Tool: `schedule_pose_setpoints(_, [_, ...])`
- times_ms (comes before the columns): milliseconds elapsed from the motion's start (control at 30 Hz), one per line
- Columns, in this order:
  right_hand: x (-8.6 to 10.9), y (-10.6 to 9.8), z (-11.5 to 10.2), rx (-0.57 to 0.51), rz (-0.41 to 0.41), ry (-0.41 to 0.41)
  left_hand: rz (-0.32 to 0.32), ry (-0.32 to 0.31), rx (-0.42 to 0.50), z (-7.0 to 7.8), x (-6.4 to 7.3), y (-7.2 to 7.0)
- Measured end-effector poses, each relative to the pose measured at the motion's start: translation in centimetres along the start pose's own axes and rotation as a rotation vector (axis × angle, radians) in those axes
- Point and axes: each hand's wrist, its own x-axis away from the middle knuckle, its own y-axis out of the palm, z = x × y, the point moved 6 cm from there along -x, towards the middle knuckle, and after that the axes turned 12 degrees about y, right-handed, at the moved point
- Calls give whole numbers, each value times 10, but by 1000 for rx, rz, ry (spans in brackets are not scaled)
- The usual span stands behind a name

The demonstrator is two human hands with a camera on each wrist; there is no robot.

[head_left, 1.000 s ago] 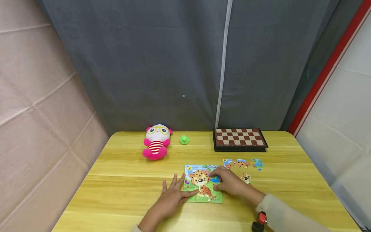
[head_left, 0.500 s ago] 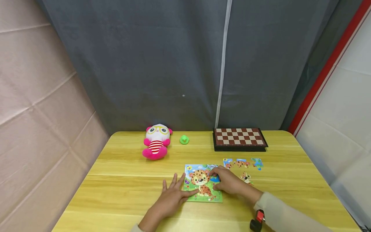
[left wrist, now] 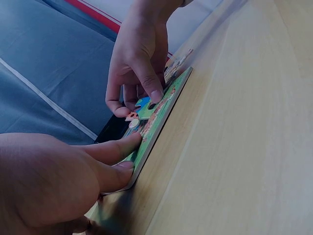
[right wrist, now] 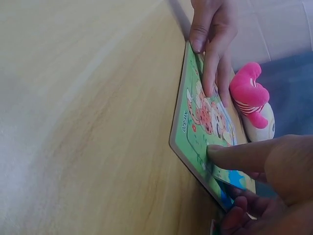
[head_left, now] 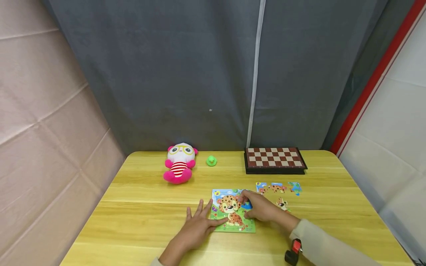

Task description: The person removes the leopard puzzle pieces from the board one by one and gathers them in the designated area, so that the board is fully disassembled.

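Observation:
A jigsaw puzzle board (head_left: pixel 229 227) with a spotted leopard cub on green and blue lies flat on the table. My left hand (head_left: pixel 197 226) rests at its left edge, fingers spread and fairly straight, with one fingertip pressing the picture. On the board's right side, my right hand (head_left: pixel 261 207) holds a blue-and-green puzzle piece (left wrist: pixel 142 108) between thumb and fingers. In the right wrist view this puzzle piece (right wrist: pixel 234 178) is slightly raised from the board along one edge. The fingers partly cover that corner of the picture.
Several loose puzzle pieces (head_left: pixel 277 188) lie right of the board, with another piece (head_left: pixel 282 203) nearer the right wrist. Behind stand a pink panda plush (head_left: pixel 179 164), a green rubber duck (head_left: pixel 211 160) and a folded chessboard (head_left: pixel 275 159). Grey curtain (head_left: pixel 166 74) closes the back.
The right hand has shifted very slightly left over the puzzle's right side, its forearm a little too. The left hand has stayed where it was.

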Motion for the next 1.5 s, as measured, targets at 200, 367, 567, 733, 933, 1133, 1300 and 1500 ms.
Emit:
schedule_pose_setpoints(200, [2, 0, 0, -17, -10, -8, -6, -13, 8, -2, -1, 2])
schedule_pose_setpoints(367, [1, 1, 2, -3, 25, -24, -9, -14, 8, -3, -1, 2])
schedule_pose_setpoints(567, [0, 3, 2, 17, 48, -43, -10, -10, 2, -3, 0, 3])
schedule_pose_setpoints(733, [2, 1, -1, 29, 64, -59, -3, -8, 0, -3, 0, 3])
schedule_pose_setpoints(933, [4, -1, -3, 18, 74, -68, -2, -13, 6, -3, 0, 3])
schedule_pose_setpoints(1133, [4, -1, -1, 8, 78, -57, -5, -15, 9, -2, 0, 2])
schedule_pose_setpoints(1300, [4, -3, -1, -22, 77, -43, -4, -13, 8, -2, 0, 2])
schedule_pose_setpoints(1500, [5, -8, 2, -54, 58, -36, -2, -15, 7, -2, 0, 2])
